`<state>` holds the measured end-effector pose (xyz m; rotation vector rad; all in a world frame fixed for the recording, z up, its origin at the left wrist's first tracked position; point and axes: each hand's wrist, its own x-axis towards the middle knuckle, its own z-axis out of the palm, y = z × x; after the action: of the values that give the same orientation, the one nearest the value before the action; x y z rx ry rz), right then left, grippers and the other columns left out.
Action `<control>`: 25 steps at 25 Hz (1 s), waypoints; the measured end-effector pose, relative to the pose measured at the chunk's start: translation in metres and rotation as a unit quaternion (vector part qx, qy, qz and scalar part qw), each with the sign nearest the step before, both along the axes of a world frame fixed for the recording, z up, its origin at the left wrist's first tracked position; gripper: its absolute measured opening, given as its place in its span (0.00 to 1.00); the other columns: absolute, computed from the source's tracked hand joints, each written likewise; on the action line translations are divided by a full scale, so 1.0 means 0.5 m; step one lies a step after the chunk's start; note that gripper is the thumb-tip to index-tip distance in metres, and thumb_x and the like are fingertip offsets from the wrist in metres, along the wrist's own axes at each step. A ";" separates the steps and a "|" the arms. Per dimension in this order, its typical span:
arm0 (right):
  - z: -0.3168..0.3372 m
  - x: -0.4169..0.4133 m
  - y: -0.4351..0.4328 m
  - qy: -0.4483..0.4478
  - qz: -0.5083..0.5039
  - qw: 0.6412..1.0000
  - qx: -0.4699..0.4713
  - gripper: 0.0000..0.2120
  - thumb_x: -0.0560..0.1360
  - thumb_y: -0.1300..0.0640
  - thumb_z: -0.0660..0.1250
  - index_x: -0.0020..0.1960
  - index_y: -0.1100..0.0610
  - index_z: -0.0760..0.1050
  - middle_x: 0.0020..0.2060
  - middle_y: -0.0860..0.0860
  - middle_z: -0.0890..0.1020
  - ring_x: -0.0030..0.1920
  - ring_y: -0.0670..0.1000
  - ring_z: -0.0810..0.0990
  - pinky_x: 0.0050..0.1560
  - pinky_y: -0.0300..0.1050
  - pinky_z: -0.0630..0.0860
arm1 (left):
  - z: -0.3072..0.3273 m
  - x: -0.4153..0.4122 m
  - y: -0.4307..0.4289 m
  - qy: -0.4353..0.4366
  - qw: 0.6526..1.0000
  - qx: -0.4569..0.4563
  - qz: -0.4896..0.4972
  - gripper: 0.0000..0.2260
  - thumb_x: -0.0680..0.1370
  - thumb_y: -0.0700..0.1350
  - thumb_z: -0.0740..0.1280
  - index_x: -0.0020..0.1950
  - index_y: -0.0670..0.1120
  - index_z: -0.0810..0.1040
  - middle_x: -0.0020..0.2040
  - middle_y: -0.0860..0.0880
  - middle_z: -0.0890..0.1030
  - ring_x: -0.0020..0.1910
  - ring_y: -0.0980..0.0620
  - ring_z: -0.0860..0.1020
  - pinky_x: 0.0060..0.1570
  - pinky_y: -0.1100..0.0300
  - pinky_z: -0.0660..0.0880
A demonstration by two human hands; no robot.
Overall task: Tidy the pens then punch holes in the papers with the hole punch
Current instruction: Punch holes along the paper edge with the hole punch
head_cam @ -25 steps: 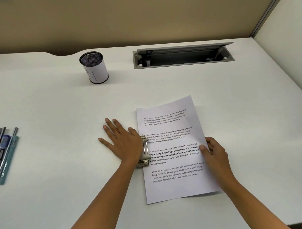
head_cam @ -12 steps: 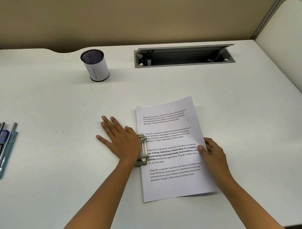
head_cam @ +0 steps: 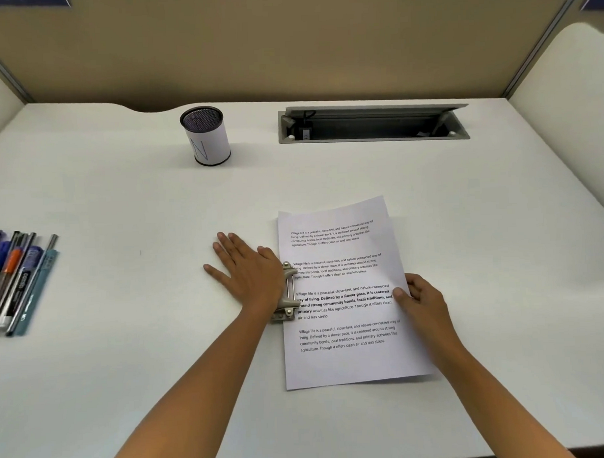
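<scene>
A printed sheet of paper (head_cam: 346, 361) lies on the white desk (head_cam: 127, 355), its left edge slid into the metal hole punch (head_cam: 288, 294). My left hand (head_cam: 247, 272) lies flat with fingers spread, its palm on top of the punch. My right hand (head_cam: 421, 303) pinches the paper's right edge, thumb on top. Several pens and markers (head_cam: 16, 278) lie side by side at the desk's left edge. A mesh pen cup (head_cam: 206, 138) wrapped in white paper stands at the back with nothing visible in it.
An open cable tray (head_cam: 372, 125) is set into the desk at the back right. A tan partition wall (head_cam: 287, 47) runs behind the desk. A second white surface (head_cam: 576, 92) adjoins on the right.
Both hands, the paper and the punch stay where they were. Only the view has shifted slightly.
</scene>
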<state>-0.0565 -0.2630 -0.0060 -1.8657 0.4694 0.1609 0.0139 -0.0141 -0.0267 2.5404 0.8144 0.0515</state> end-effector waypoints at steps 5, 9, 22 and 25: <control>0.001 0.002 -0.013 0.007 0.015 0.999 0.041 0.09 0.78 0.59 0.64 0.54 0.48 0.78 0.48 0.44 0.86 0.49 0.51 0.85 0.55 0.56 0.80 | 0.035 0.007 -0.002 -0.014 0.993 -0.115 -0.009 0.28 0.82 0.49 0.51 0.77 0.37 0.48 0.79 0.42 0.47 0.78 0.46 0.43 0.74 0.42 0.37; -0.004 -0.001 -0.016 0.004 0.013 0.999 0.051 0.09 0.78 0.59 0.64 0.53 0.47 0.78 0.48 0.44 0.86 0.49 0.51 0.85 0.56 0.56 0.80 | 0.057 -0.059 0.025 -0.127 0.958 -0.255 -0.022 0.22 0.81 0.49 0.57 0.74 0.44 0.63 0.73 0.45 0.68 0.73 0.47 0.62 0.73 0.55 0.52; -0.005 -0.002 -0.041 -0.004 0.013 0.999 0.053 0.10 0.77 0.59 0.65 0.56 0.48 0.77 0.48 0.48 0.86 0.49 0.55 0.85 0.56 0.60 0.79 | 0.074 -0.171 0.012 -0.150 0.945 -0.286 -0.055 0.14 0.75 0.43 0.69 0.61 0.48 0.79 0.50 0.53 0.83 0.42 0.70 0.75 0.37 0.83 0.66; -0.004 -0.010 -0.058 -0.007 0.018 0.998 0.055 0.10 0.77 0.60 0.65 0.54 0.47 0.77 0.47 0.48 0.87 0.49 0.56 0.85 0.56 0.60 0.79 | 0.073 -0.173 0.014 -0.146 0.945 -0.288 -0.048 0.14 0.75 0.43 0.69 0.61 0.48 0.79 0.49 0.54 0.83 0.43 0.66 0.77 0.37 0.83 0.67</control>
<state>-0.0613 -0.2920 -0.0082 -1.7664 0.4090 0.1945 -0.0724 -0.0072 0.0096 1.9519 0.4927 0.1337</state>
